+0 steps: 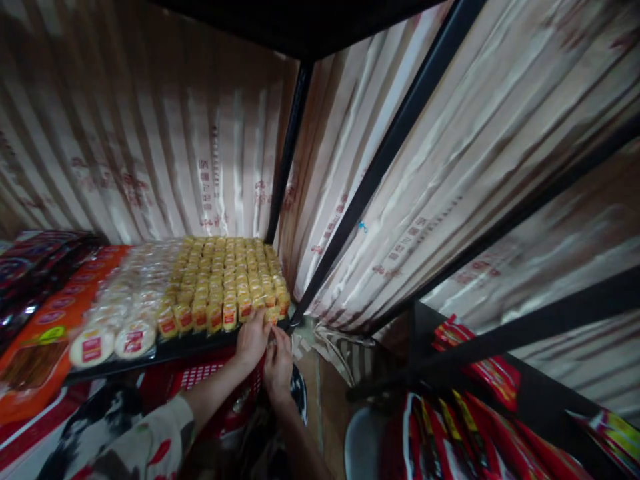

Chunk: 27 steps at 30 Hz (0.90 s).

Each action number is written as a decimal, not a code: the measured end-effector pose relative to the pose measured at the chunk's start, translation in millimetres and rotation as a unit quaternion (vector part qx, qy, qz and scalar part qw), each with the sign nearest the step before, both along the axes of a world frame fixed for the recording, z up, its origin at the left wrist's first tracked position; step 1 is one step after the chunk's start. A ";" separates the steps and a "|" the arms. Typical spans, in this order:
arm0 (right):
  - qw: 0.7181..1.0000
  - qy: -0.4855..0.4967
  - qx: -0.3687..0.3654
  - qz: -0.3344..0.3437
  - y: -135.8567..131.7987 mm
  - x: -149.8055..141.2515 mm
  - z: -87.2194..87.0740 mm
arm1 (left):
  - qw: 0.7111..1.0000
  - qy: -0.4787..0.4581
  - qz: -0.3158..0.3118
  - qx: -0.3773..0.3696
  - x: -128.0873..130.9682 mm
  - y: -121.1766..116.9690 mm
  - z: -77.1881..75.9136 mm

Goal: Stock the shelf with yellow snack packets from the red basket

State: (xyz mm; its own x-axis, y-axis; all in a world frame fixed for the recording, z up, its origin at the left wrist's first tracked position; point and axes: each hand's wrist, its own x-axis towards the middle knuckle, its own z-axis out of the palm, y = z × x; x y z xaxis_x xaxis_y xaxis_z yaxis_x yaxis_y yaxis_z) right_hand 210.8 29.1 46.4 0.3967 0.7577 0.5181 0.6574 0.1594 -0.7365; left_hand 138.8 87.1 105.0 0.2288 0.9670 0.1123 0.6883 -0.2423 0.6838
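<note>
Rows of small yellow-wrapped snack packs (pixel 225 280) with red labels stand on a dark shelf (pixel 200 347). At the front right corner of these rows, my left hand (pixel 253 339) reaches in with its fingers on a yellow-wrapped snack pack (pixel 271 316). Close beside it, my right hand (pixel 279 360) is raised with its fingers bent together just below the same pack. Whether the right fingers also grip it is unclear, as the fingertips are small and dim.
Left of the yellow packs lie clear-wrapped round white cakes (pixel 135 339) and orange bags (pixel 37 360). A red basket (pixel 200 375) sits below the shelf. Black metal posts (pixel 370 167) cross in front of printed sheeting (pixel 200 133). Red packets (pixel 465 427) stand at lower right.
</note>
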 end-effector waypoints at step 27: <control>1.000 0.000 0.005 0.004 21.5 12.9 -12.0 | 0.994 0.079 -0.042 0.064 8.9 -0.5 -26.7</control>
